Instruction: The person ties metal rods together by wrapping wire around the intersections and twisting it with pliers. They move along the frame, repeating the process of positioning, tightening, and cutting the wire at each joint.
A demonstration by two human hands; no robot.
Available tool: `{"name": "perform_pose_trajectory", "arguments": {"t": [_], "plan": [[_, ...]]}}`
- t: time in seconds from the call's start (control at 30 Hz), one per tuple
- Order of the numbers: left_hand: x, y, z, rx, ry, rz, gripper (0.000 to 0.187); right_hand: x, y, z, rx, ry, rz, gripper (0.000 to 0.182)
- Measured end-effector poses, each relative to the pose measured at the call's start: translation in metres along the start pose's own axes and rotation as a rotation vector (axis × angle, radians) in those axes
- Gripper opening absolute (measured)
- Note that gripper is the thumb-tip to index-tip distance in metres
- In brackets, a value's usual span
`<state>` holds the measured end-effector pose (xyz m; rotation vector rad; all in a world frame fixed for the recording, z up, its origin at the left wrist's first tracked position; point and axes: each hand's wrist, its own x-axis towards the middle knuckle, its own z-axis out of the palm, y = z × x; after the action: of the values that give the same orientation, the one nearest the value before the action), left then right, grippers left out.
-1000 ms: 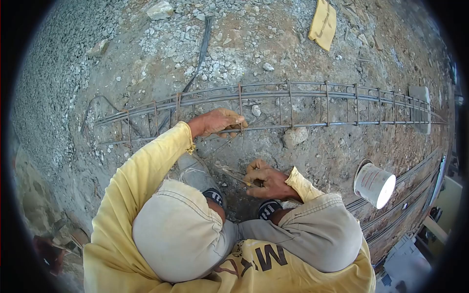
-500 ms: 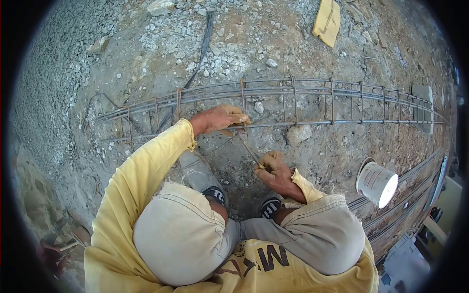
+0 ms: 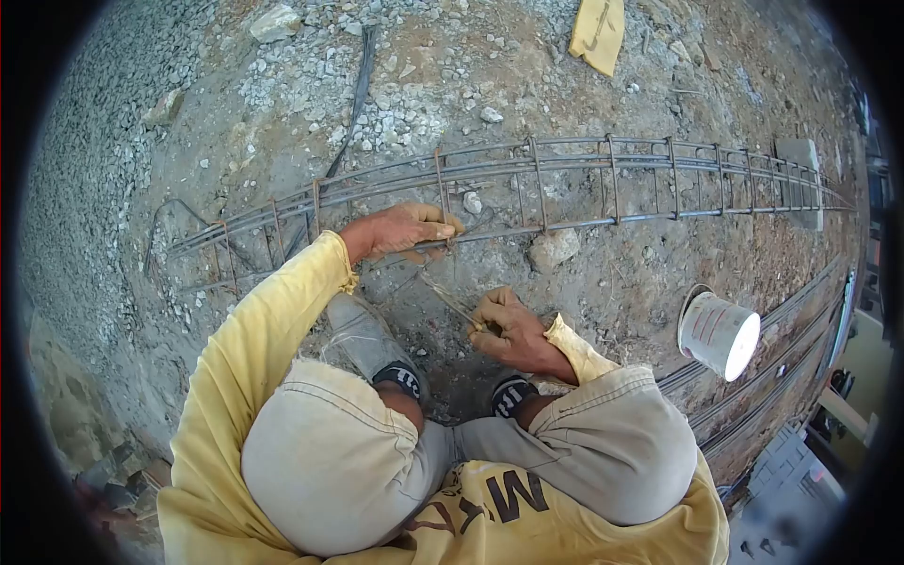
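Note:
A long rebar cage (image 3: 576,224) of bars and square stirrups lies across the ground in front of me. My left hand (image 3: 405,233) is closed on its near bar, where a stirrup crosses, with thumb and forefinger at the joint. Closer to my body, my right hand (image 3: 513,331) grips a slim, long metal tool (image 3: 448,299); its exact kind is not clear. The tool's far tip points up and left, a little short of the bar and apart from it. Part of the joint is hidden behind my left fingers.
A white bucket (image 3: 719,335) lies tipped at the right, near several loose bars (image 3: 786,344). A grey block (image 3: 800,179) is by the cage's right end. Beyond the cage are a yellow piece (image 3: 597,36), a dark strip (image 3: 361,89) and gravel (image 3: 104,141). A stone (image 3: 554,249) touches the near bar.
My right hand has drawn the tool back from the bar, toward my body. My left hand keeps its hold on the cage. The whole view has shifted slightly.

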<state>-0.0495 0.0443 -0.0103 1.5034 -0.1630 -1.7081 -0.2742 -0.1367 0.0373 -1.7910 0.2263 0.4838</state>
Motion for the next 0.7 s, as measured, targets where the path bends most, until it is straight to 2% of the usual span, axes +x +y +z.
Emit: {"name": "perform_pose_trajectory", "arguments": {"t": [0.07, 0.17, 0.27, 0.37, 0.57, 0.7], "plan": [[0.007, -0.001, -0.002, -0.012, -0.018, 0.004, 0.045, 0.004, 0.004, 0.000, 0.005, -0.033, 0.000, 0.015], [0.012, -0.010, -0.008, -0.034, -0.018, 0.047, 0.046, 0.003, 0.009, -0.001, -0.104, 0.051, -0.018, 0.016], [0.011, -0.010, -0.004, -0.076, -0.019, 0.065, 0.046, 0.005, 0.015, -0.003, -0.055, 0.040, 0.064, 0.017], [0.011, -0.011, -0.005, -0.061, -0.004, 0.077, 0.046, 0.001, 0.010, -0.009, -0.068, 0.024, -0.017, 0.018], [0.011, -0.012, -0.003, 0.018, 0.037, 0.085, 0.043, -0.025, 0.002, -0.057, -0.060, -0.123, -0.035, 0.022], [0.010, -0.013, 0.004, 0.073, 0.111, 0.133, 0.038, -0.038, 0.000, -0.058, 0.005, -0.074, 0.255, 0.034]]}}
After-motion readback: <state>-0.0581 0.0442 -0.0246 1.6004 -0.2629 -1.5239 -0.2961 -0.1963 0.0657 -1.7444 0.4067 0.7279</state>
